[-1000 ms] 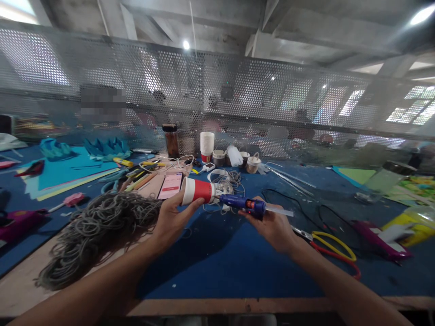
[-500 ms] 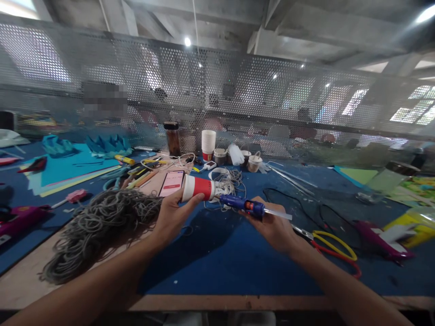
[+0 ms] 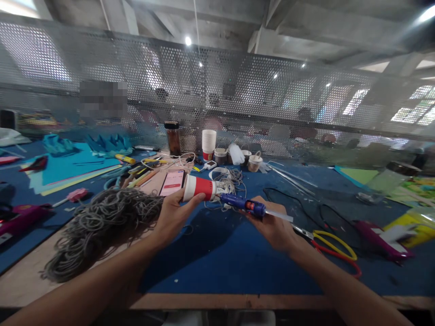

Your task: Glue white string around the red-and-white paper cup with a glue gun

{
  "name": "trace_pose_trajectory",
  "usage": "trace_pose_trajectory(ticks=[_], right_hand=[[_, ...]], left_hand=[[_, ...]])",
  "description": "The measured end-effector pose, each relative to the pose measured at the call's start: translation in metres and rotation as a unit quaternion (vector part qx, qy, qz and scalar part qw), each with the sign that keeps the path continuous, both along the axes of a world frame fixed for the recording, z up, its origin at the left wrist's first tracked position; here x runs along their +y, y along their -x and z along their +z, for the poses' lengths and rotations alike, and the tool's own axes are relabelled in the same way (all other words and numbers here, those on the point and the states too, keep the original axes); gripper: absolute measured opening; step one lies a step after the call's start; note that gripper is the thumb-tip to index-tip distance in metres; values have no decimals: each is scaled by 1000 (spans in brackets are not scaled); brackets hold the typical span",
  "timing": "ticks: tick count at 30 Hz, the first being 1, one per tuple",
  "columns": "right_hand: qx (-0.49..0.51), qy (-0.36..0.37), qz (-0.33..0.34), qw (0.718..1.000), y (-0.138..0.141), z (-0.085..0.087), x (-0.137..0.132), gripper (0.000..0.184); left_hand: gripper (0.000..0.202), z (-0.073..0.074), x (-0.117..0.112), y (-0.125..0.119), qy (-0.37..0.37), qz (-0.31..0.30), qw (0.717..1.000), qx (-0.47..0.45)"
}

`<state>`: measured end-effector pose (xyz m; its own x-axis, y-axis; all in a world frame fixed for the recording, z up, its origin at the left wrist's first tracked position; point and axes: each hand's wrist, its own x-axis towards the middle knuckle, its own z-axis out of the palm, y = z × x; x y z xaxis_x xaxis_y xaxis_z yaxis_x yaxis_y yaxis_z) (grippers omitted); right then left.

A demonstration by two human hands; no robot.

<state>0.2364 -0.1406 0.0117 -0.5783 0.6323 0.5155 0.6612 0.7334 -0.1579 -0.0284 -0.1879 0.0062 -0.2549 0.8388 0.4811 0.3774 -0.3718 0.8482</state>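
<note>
My left hand (image 3: 176, 210) is closed around a red and white paper cup (image 3: 200, 188), held on its side above the table with its base end to the right. In my right hand (image 3: 273, 226) is a blue hot glue gun (image 3: 242, 203), with a clear glue stick (image 3: 279, 216) sticking out of its back. The gun's nozzle points left at the cup's base end; whether it touches the cup I cannot tell. A big tangle of grey cord (image 3: 108, 226) lies left of the cup, and a smaller loose heap of cord (image 3: 234, 179) is behind it.
Scissors (image 3: 335, 244) with yellow and red handles lie right of my right hand, near a purple glue gun (image 3: 384, 240). A phone (image 3: 172, 182), stacked paper cups (image 3: 208, 145) and a dark-lidded jar (image 3: 172, 139) stand further back. Blue paper (image 3: 71, 167) covers the left.
Almost nothing differs. The cup and the glue gun stay together in nearly the same place, and the whole view has shifted very slightly.
</note>
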Motion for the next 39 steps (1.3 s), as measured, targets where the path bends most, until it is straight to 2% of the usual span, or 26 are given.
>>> trace_pose_trajectory(ticks=[16, 27, 39], right_hand=[[-2, -16, 11, 1000, 1, 2, -2, 30], [-30, 3, 3, 1000, 0, 1, -2, 25], [-27, 27, 5, 999, -1, -2, 0, 16]], left_hand=[[22, -2, 1, 1, 15, 4, 1000, -19], [23, 3, 0, 0, 26, -13, 999, -43], [24, 6, -2, -2, 62, -4, 996, -69]])
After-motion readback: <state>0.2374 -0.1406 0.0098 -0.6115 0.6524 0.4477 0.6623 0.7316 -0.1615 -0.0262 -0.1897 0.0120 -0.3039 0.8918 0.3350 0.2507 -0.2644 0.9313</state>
